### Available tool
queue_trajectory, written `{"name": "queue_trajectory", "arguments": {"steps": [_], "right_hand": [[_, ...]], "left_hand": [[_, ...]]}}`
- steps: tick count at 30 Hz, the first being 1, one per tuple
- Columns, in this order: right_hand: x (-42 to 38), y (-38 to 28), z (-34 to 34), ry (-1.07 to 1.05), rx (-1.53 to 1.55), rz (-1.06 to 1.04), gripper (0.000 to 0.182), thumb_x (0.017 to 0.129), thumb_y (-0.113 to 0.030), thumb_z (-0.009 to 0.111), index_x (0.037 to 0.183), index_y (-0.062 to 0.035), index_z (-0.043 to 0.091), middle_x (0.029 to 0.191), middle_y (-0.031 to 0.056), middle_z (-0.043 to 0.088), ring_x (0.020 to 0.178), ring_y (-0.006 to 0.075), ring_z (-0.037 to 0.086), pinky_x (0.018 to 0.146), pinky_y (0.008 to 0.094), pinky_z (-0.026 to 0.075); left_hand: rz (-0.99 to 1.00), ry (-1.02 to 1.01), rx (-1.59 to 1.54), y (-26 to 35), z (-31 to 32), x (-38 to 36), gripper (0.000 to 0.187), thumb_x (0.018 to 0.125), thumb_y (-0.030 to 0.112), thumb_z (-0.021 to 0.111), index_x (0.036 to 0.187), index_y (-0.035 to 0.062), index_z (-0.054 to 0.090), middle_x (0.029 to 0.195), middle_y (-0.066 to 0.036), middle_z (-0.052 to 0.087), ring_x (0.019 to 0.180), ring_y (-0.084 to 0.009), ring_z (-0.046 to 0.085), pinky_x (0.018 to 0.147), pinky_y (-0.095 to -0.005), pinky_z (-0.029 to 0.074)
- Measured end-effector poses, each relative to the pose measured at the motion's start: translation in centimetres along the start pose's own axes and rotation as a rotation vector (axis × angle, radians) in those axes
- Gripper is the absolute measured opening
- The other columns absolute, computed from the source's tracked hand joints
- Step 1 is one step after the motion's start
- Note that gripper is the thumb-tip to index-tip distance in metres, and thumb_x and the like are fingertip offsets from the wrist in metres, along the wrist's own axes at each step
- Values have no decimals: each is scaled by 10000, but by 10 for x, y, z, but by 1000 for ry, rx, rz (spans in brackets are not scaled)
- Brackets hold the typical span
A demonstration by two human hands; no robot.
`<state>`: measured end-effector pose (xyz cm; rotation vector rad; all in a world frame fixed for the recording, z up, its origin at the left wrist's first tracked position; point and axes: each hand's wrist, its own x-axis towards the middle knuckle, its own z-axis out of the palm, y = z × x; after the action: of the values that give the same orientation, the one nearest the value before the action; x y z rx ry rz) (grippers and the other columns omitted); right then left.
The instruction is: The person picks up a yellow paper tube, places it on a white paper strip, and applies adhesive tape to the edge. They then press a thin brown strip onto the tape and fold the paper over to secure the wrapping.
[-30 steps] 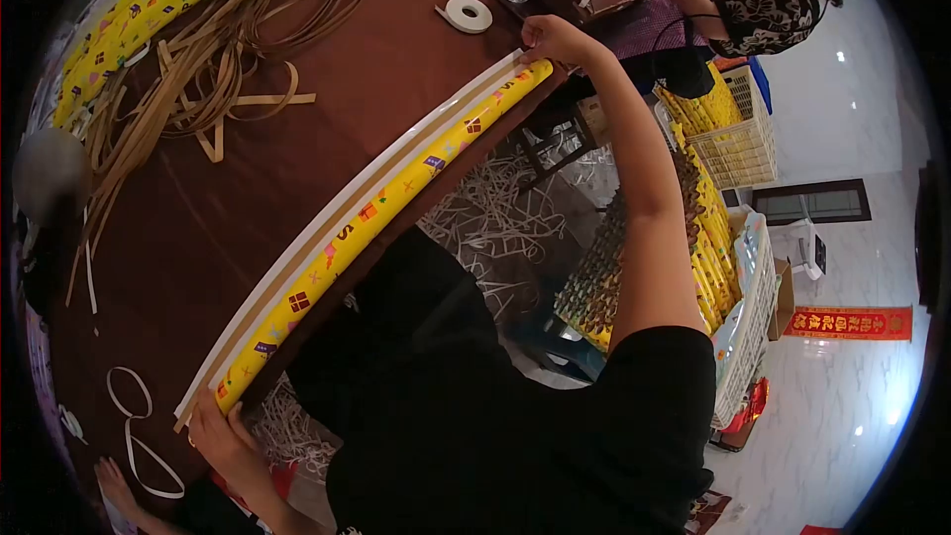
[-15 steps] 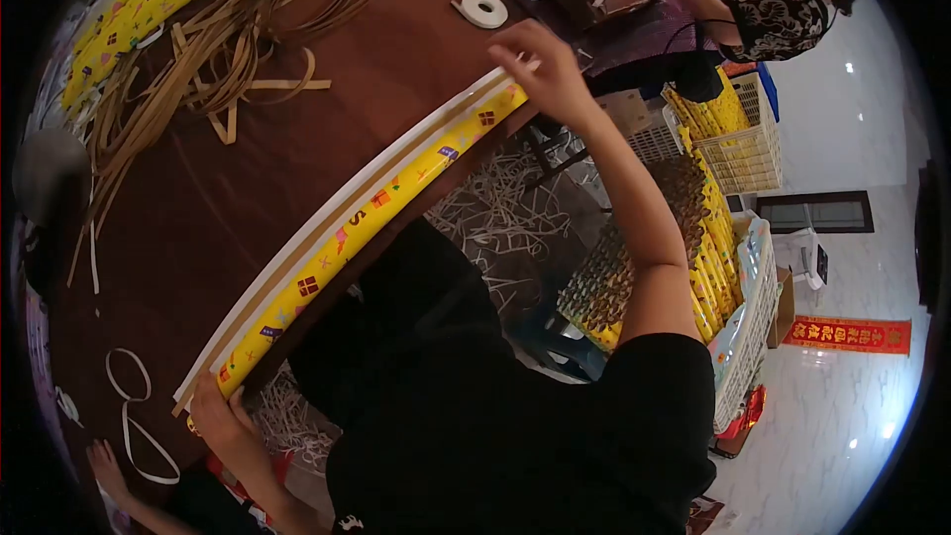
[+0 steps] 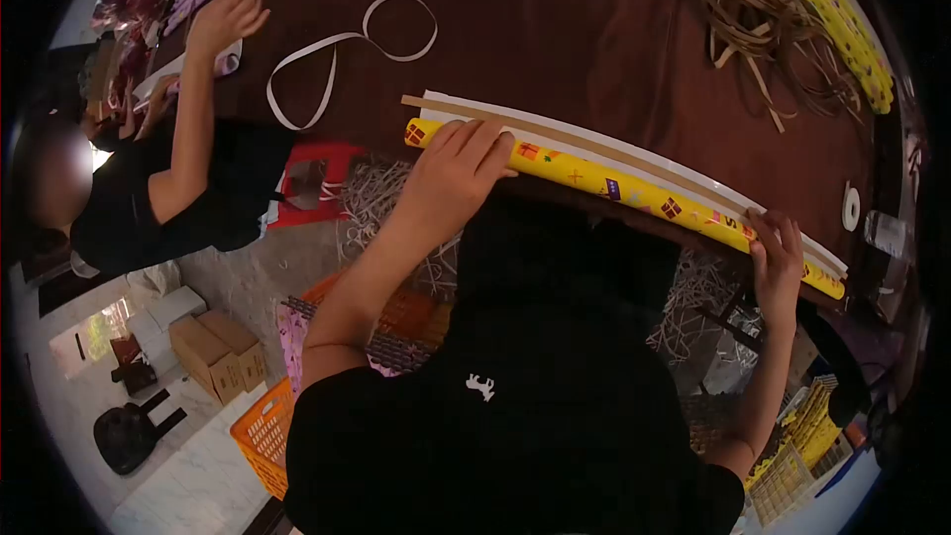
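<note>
A yellow patterned paper roll (image 3: 594, 178) lies along the near edge of the brown table, with a white edge and a brown strip (image 3: 634, 160) running along its far side. Toward its left end, my left hand (image 3: 464, 163) is closed over the roll, fingers on top. Near the right end, my right hand (image 3: 779, 256) has its fingers bent round the roll and its white edge. The strip's left end sticks out past the roll.
A looped white strip (image 3: 335, 37) lies beyond the roll on the table (image 3: 555, 30). Brown strips (image 3: 733, 20) and yellow rolls (image 3: 822, 10) are at the back right, a tape roll (image 3: 850, 206) at the right. A co-worker's hand (image 3: 228, 20) is at the left.
The view has swung left. My right hand has come down from the roll's far end onto the roll; my left hand now lies over the roll farther in from its left end.
</note>
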<state>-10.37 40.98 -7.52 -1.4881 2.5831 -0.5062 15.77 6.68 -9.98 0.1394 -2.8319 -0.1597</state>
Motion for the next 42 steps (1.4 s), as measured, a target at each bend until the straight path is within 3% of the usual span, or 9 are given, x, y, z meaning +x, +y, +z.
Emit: {"name": "queue_trajectory", "arguments": {"steps": [2,8,11,12,19,23,26,32,42], "right_hand": [[-4,1,-2,3,-49,-5,290,945,-224,580,1139,-27,670,1035,126,567,967,317,557,822,419,452],[-14,19,-3,194,509,351,261,984,-168,539,1047,47,674,1116,110,607,1031,240,575,905,333,433],[-5,21,-7,424,276,382,215,969,-166,565,1036,-16,703,1099,99,617,1018,233,575,908,342,428],[1,19,-9,440,141,261,166,910,-154,648,1021,-50,712,1081,97,625,1035,246,572,912,363,431],[59,-34,13,33,176,-57,314,740,-192,792,988,-66,647,967,73,613,931,266,572,853,380,427],[81,-31,16,-214,128,52,304,710,-165,803,932,-64,621,888,60,597,856,261,559,813,378,430],[84,-15,16,-247,362,34,309,691,-141,810,910,-65,606,856,63,585,827,260,548,780,367,445],[59,37,-3,-175,179,-51,322,675,-153,820,894,-76,597,833,45,559,846,241,537,784,367,438],[-4,116,-44,-147,-146,210,345,664,-308,826,871,-127,618,885,14,563,958,226,528,832,386,385]], "left_hand": [[2,16,-23,3,5,3,398,785,164,720,1116,-11,585,1100,-133,628,1057,-279,589,946,-403,447],[29,7,-57,-3,10,1,436,743,127,747,1123,-8,582,1134,-129,624,1055,-278,586,912,-420,441],[41,3,-77,-4,13,-1,429,757,120,741,1134,-6,581,1134,-127,624,1048,-289,585,918,-420,440],[38,5,-65,-5,14,-2,425,760,117,739,1135,-6,582,1138,-129,621,1049,-291,581,923,-424,436],[-6,-1,-46,1,10,-3,409,782,111,718,1147,-13,581,1157,-136,596,1067,-302,560,948,-448,416],[-15,5,-61,2,11,-5,419,782,106,719,1157,-15,576,1150,-143,585,1073,-303,555,951,-452,413],[-13,18,-58,0,14,-8,426,779,95,725,1160,-19,573,1147,-144,588,1083,-307,553,958,-456,412],[-12,4,-55,-3,19,-9,433,790,56,708,1193,-15,569,1163,-144,583,1107,-313,541,977,-454,403],[-2,-8,-69,-5,18,-12,407,826,14,670,1211,-20,541,1171,-175,573,1108,-347,534,980,-466,401]]}}
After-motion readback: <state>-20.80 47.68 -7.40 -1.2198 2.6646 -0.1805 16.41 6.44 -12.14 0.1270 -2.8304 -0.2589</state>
